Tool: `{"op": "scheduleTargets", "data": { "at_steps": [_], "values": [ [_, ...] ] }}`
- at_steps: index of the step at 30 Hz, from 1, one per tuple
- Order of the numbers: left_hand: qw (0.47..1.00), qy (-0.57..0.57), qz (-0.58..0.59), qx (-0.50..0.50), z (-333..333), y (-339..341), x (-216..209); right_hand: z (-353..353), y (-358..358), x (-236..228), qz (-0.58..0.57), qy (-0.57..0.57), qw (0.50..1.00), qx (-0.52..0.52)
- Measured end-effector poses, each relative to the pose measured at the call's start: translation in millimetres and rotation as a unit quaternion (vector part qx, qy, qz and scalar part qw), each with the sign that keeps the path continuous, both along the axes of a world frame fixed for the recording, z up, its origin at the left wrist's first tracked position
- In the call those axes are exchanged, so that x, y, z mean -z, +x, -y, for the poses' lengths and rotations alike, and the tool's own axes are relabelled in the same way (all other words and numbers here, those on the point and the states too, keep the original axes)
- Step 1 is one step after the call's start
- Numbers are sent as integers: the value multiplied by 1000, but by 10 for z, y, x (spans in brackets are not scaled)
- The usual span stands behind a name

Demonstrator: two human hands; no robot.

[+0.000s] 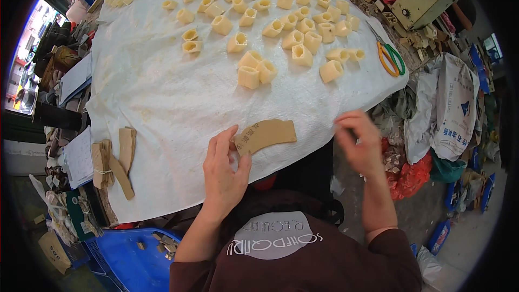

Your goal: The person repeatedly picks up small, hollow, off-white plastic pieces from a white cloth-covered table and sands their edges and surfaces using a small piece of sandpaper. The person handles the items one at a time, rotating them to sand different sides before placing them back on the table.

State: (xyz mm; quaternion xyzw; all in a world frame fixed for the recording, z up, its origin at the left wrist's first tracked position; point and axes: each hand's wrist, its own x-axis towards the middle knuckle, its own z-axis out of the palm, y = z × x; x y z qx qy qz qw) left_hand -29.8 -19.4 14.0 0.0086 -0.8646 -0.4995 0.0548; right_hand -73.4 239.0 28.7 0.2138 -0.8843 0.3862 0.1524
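A curved tan strip [270,133] with dark print, which looks like stiff paper or abrasive cloth, is at the near edge of the white-covered table. My left hand [223,170] has its left end between thumb and fingers. My right hand [359,143] is raised to the right of the strip, past the table's edge. Its fingers are bent, apart and slightly blurred, with nothing visible in them. Farther off on the white sheet [157,97] stand many hollow, cream-coloured blocks [248,75]. To the left lie a bundle of tan strips [101,165] and loose strips [127,148].
Scissors [390,59] with orange and green handles lie at the table's right edge. A blue plastic tub [130,259] stands below left. White sacks [457,108] and a red bag [411,178] are on the right. A pale green machine [424,0] stands far right.
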Motion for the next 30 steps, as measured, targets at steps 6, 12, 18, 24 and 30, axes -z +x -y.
{"op": "scheduleTargets", "data": {
  "at_steps": [6, 12, 18, 24, 30],
  "values": [
    [995, -85, -55, -21, 231, 62, -1, 971, -142, 60, 13, 40, 970, -238],
    [999, -3, -40, -33, 295, 103, 22, 1075, -282, 204, -7, 171, 951, -259],
    [986, -51, -154, 29, 218, 39, 78, 1024, -383, 285, 68, 64, 956, -278],
    [956, -198, -185, 108, 36, -94, 153, 830, -363, 241, 186, -152, 947, -213],
    [979, -142, -96, 110, 134, -252, -3, 240, -316, 86, 135, -456, 880, -7]
  ]
}}
